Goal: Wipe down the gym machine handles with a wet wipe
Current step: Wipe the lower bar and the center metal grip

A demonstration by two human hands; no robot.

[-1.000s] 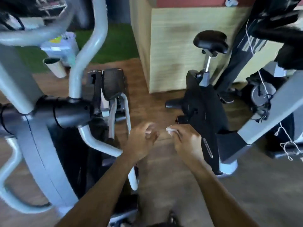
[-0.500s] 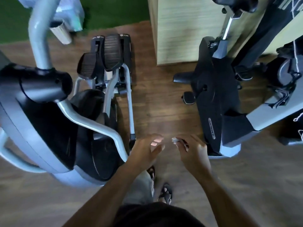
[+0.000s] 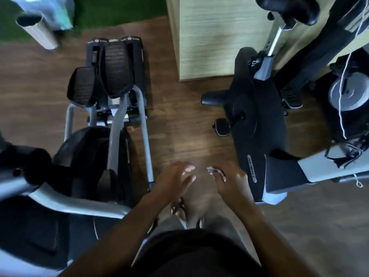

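A small crumpled white wet wipe (image 3: 213, 170) is pinched in the fingers of my right hand (image 3: 231, 180), held in front of my body above the wooden floor. A short gap to its left, my left hand (image 3: 173, 179) hangs with relaxed, spread fingers and holds nothing. The grey moving arm of an elliptical machine (image 3: 65, 202) runs across the lower left, close to my left forearm. A black exercise bike (image 3: 257, 124) stands to the right of my right hand. No machine handle is touched by either hand.
The elliptical's black foot pedals (image 3: 113, 70) lie ahead on the left. A pale wooden partition (image 3: 211, 41) stands ahead between the machines. The bike's seat post (image 3: 275, 41) rises at upper right. A white cord (image 3: 341, 100) hangs at far right. My sandalled feet (image 3: 179, 210) show below my hands.
The view has tilted downward, so the machines' upper parts left the frame. My hands moved slightly apart; the left hand's fingers straightened away from the wipe, which stays in my right hand.
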